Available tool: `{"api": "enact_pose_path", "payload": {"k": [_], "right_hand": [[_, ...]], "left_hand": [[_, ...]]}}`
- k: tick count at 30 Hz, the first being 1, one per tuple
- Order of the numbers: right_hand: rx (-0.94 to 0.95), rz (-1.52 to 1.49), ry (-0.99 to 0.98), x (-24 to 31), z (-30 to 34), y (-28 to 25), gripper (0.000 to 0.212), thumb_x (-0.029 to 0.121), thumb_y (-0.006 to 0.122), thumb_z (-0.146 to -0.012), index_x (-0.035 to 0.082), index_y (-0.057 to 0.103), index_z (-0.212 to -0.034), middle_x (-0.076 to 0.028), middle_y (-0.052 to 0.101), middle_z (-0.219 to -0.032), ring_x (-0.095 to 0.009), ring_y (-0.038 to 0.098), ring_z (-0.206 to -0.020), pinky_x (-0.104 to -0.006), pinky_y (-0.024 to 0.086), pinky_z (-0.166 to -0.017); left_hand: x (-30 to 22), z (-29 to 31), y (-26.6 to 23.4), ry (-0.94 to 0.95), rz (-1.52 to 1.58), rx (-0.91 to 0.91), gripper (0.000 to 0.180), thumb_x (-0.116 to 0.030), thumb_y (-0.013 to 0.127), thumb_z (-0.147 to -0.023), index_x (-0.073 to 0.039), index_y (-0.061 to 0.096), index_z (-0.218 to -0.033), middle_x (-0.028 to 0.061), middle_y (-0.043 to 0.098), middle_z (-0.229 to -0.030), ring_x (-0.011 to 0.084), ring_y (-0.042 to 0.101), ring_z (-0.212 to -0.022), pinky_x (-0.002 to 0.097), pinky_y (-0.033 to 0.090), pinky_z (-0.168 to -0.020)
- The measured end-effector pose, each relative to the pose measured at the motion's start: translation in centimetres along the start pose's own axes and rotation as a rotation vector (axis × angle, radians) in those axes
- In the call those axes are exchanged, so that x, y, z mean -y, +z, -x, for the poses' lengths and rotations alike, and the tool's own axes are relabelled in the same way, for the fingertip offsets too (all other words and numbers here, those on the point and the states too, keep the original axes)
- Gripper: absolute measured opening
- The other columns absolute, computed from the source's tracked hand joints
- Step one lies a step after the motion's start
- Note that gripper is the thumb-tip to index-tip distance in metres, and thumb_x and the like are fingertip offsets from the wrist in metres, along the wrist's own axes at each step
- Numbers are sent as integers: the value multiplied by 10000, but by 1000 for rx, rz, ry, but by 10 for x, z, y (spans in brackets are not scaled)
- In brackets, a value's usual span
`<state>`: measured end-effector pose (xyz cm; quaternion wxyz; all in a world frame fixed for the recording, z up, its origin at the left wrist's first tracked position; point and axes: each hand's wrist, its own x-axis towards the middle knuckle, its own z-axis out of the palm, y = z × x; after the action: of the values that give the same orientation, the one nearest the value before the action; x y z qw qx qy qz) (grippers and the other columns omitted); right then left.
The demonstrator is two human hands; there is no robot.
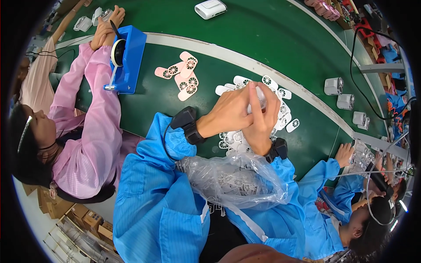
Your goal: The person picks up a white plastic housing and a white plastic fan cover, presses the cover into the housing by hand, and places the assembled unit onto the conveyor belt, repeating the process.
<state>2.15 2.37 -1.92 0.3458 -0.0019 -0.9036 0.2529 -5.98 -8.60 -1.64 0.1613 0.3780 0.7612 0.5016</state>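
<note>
My left hand (230, 107) and my right hand (264, 120) come together over the table, fingers closed around a small white rounded casing (258, 101). Most of the casing is hidden by the fingers. Beneath and around them lie many loose white plates (284, 119) with round spoked grilles, some overlapping. Close to my body sits a clear plastic bag (267, 193) holding more such white grille plates (232, 182). To the left of my hands is a small pile of pale pink grille plates (187, 81).
A blue tape dispenser (135, 61) stands left on the green table (162, 122). A pale rail (210, 47) borders the green belt (272, 35), which carries a white device (210, 8). Several white devices (334, 86) stand at right. Co-workers sit on both sides, one in pink sleeves (98, 96).
</note>
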Motion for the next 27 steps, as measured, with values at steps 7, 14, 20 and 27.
{"api": "enact_pose_path", "payload": {"k": [7, 14, 20, 27], "right_hand": [[-6, 114, -158, -2, -10, -5, 696, -43, 808, -716, 81, 694, -1391, -192, 636, -1321, -377, 622, -1133, -414, 528, -884], [-150, -70, -118, -8, -7, 10, 688, -78, 787, -655, 58, 719, -1326, -185, 599, -1342, -406, 625, -1179, -496, 524, -970], [-254, -118, -184, -14, 0, 13, 678, -75, 812, -638, 71, 738, -1296, -180, 609, -1333, -399, 630, -1178, -483, 537, -959], [-65, 28, -183, -6, -5, -2, 620, -22, 870, -662, 110, 777, -1261, -186, 577, -1365, -355, 582, -1175, -418, 502, -936]], "left_hand": [[-10, -3, -3, -46, 57, -9, 593, -195, 692, -820, 74, 503, -1314, 248, 705, -816, 475, 697, -785, 513, 520, -622], [-7, -7, -8, 18, 26, -46, 654, -210, 732, -797, 33, 487, -1352, 258, 717, -870, 466, 708, -813, 506, 538, -662], [-7, -5, -7, 53, 23, -50, 678, -224, 764, -780, 1, 498, -1362, 254, 723, -900, 463, 708, -822, 506, 542, -685], [-10, -3, -9, -11, 58, 10, 638, -215, 765, -789, -19, 499, -1334, 225, 721, -846, 461, 704, -784, 511, 526, -653]]}}
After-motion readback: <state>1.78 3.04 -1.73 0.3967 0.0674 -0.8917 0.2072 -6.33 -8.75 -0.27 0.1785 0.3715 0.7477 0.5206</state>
